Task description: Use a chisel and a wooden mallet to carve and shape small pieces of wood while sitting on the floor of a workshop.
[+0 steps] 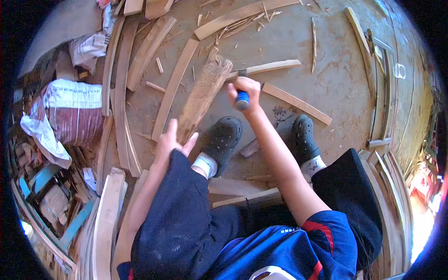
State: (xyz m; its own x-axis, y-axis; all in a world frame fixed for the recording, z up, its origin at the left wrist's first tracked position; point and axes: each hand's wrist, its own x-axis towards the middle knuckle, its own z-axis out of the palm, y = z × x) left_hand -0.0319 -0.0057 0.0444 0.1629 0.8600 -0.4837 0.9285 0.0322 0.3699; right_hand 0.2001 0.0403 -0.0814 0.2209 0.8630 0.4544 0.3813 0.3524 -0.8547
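Observation:
My left hand (173, 142) grips the lower end of a thick, rough-faced wooden board (205, 93), thumb and fingers on either side of it. The board slants up and to the right, away from me. My right hand (247, 89) is wrapped round a blue-handled tool (242, 101), close to the board's right edge. A dark metal part of the tool shows just beyond my fist; its exact kind is hidden. Behind that fist, a slim curved wooden strip (275, 66) lies on the floor.
Wooden pieces, such as a short plank (297, 103), and splinters lie on the floor round my dark clogs (223, 140). A filled sack (74, 109) and long boards (122, 93) are at left. A frame saw (385, 93) stands at right, by stacked boards (389, 205).

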